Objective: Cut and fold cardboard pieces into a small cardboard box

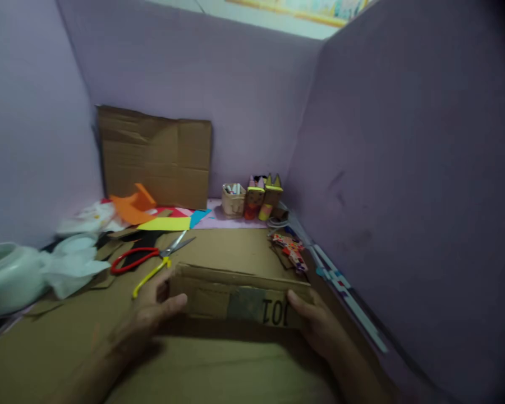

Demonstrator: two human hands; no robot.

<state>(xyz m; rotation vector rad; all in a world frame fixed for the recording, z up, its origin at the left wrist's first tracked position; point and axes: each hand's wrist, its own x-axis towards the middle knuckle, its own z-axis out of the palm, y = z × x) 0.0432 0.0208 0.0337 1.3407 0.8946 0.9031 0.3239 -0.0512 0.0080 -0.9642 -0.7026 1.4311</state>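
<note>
A long, folded piece of cardboard (210,300) with upside-down printed characters and a grey patch is held level between both hands, above the cardboard-covered work surface (219,365). My left hand (151,314) grips its left end, the thumb on the near face and the fingers behind. At the right end, my right hand (315,320) clasps it the same way, its thumb beside the print. Just beyond my left hand lie scissors (165,253) with one red and one yellow handle, their blades spread apart.
A white jar (10,280) and crumpled white tissue (73,269) stand at the left. Coloured paper (164,223), a cardboard sheet (155,157), a box of markers (233,201) and decorated figures (263,201) line the back. Patterned scraps (292,252) and strips (353,306) lie at right, along the purple wall (404,168).
</note>
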